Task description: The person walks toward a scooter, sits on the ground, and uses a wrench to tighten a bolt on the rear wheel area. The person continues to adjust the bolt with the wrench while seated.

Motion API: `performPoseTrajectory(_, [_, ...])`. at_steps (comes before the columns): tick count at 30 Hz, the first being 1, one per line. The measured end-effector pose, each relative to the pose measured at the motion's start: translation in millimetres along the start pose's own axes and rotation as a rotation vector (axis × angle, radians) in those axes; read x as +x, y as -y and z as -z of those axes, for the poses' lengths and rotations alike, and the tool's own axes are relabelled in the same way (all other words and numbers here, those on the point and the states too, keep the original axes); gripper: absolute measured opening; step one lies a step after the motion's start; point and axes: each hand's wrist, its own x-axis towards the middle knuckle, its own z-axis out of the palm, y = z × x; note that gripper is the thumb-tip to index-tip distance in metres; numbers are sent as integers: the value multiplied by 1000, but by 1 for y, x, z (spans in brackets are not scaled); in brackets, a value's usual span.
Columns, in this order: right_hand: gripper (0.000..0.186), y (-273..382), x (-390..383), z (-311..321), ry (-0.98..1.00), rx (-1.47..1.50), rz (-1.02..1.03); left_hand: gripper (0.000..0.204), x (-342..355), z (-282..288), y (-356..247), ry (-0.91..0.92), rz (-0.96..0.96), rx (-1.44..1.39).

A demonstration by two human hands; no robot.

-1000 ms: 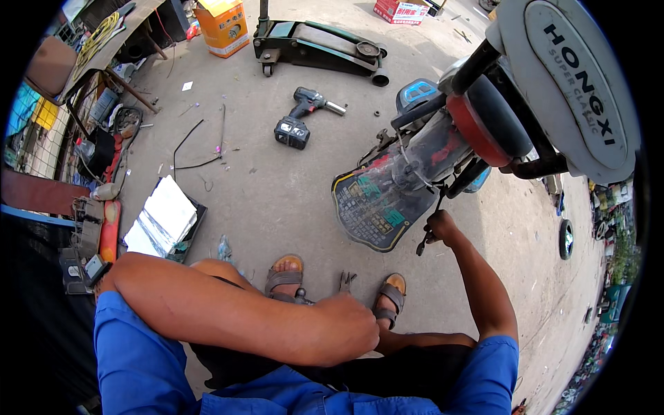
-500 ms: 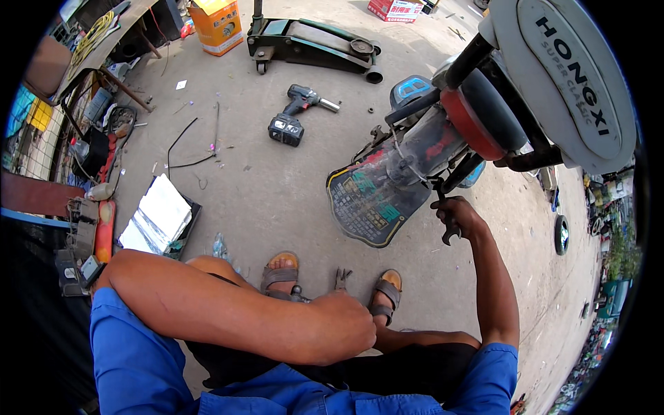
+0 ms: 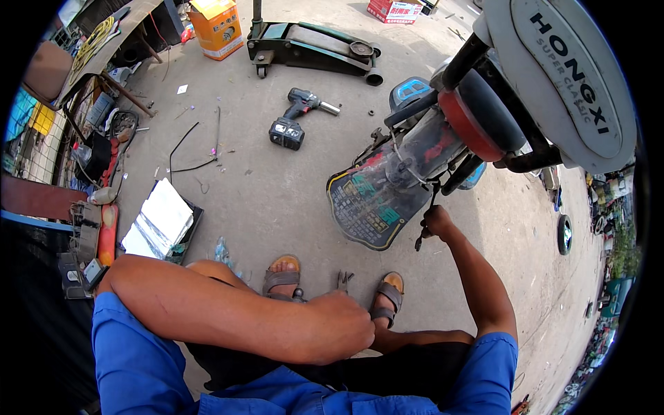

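My right hand (image 3: 437,221) is closed on a dark wrench (image 3: 419,239), whose upper end meets the metalwork just below the rear frame bar (image 3: 457,176) of a two-wheeler. Beside it hang a clear mudguard (image 3: 409,155) and a dark plate (image 3: 373,213); above are a red tail lamp (image 3: 470,131) and a pale backrest (image 3: 546,69). My left forearm lies across my knee, and my left hand (image 3: 346,325) is closed over the lap, whatever it holds hidden. Pliers (image 3: 344,279) and another metal tool (image 3: 299,294) lie between and beside my sandalled feet.
An impact driver (image 3: 294,117) lies ahead on the concrete, with a floor jack (image 3: 315,48) and orange carton (image 3: 216,34) behind. At left are white sheets (image 3: 155,221) in a dark tray, loose cables, and a cluttered bench (image 3: 104,41). A tyre (image 3: 564,235) lies at right.
My right hand and the wrench swung right half a second ago and have now moved back left and slightly down. My left hand stays nearly still.
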Motion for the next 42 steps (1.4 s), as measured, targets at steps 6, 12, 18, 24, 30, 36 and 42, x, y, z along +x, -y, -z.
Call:
performPoseTrajectory(6, [23,93,-41,32,-57,542,-339,24,-10,1,-1,1,23,11])
performPoseTrajectory(12, [19,116,-66,74,-20,633,-301,25,-9,7,-2,23,12,4])
performPoseTrajectory(18, [19,128,-64,83,68,749,-314,25,-6,3,-1,25,24,12])
performPoseTrajectory(24, [19,113,-37,33,59,539,-293,26,-8,2,0,46,50,8])
performPoseTrajectory(30, [22,43,-5,21,110,-248,27,29,-3,6,1,71,37,16])
performPoseTrajectory(36, [23,105,-46,45,-19,532,-361,31,-10,7,-2,71,60,25])
performPoseTrajectory(42, [19,123,-65,83,-10,673,-323,32,-5,9,-3,69,39,25])
